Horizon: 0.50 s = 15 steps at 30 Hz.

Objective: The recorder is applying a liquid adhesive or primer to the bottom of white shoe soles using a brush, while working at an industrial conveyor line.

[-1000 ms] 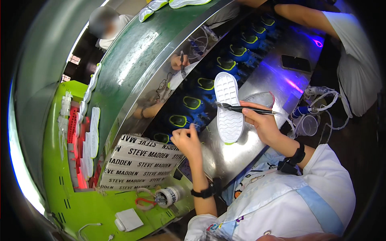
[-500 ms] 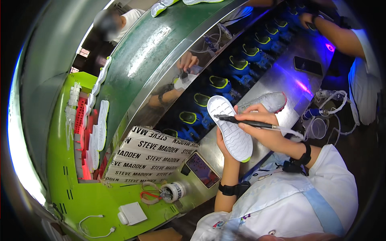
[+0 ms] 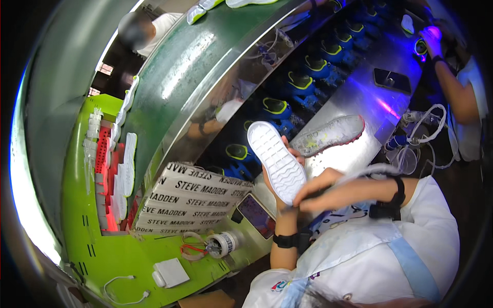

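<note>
A white shoe sole (image 3: 276, 161) with a grooved tread rests in my left hand (image 3: 294, 153), whose fingers wrap round its far edge from beneath. My right hand (image 3: 319, 191), smeared by motion, is at the sole's lower end. Its fingers are closed round a dark, slim pen-like tool (image 3: 294, 209), mostly hidden by the hand; a white hose (image 3: 372, 170) trails off behind it. Beyond my left fingers, a grey sole-shaped piece (image 3: 328, 136) with a red edge and yellowish smears lies on the metal bench (image 3: 354, 115).
Blue shoe uppers (image 3: 276, 106) with lime collars stand in a row along the conveyor. Two phones (image 3: 392, 80) (image 3: 257, 215) lie on the bench. A printed carton (image 3: 190, 200), a tape roll (image 3: 222, 245) and a cable (image 3: 126, 295) are left. At far right, a co-worker's hand (image 3: 432, 41) holds a shoe.
My right hand has moved down the sole from its upper part to its lower end. The sole has shifted left, uncovering more of the grey piece. The row of uppers has shifted slightly.
</note>
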Motion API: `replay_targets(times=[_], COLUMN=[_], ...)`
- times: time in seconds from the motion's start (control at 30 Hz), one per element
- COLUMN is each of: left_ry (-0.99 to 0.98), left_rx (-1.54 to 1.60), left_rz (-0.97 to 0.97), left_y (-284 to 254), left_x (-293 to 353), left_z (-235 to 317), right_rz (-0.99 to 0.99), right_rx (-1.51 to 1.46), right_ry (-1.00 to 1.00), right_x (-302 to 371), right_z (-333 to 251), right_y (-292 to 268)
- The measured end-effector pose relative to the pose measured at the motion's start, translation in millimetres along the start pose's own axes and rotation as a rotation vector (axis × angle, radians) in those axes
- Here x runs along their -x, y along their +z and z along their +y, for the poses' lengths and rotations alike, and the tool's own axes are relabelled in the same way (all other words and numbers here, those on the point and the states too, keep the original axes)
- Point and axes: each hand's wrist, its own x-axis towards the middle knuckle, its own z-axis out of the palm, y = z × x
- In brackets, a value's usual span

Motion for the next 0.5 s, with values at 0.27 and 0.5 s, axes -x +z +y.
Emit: replay_targets(times=[0.27,0.5], left_ry=[-0.165,-0.542], left_rx=[-0.286,-0.479], left_rz=[0.118,0.252], left_y=[30.9,42.1], left_x=[-11.9,-21.9], left_z=[2.5,-0.3], right_rz=[-0.021,-0.139], right_rx=[0.064,0.283], right_ry=[-0.024,-0.413], right_x=[-5.0,-0.7], right_z=[-0.2,-6.8], right_y=[-25.0,-30.4])
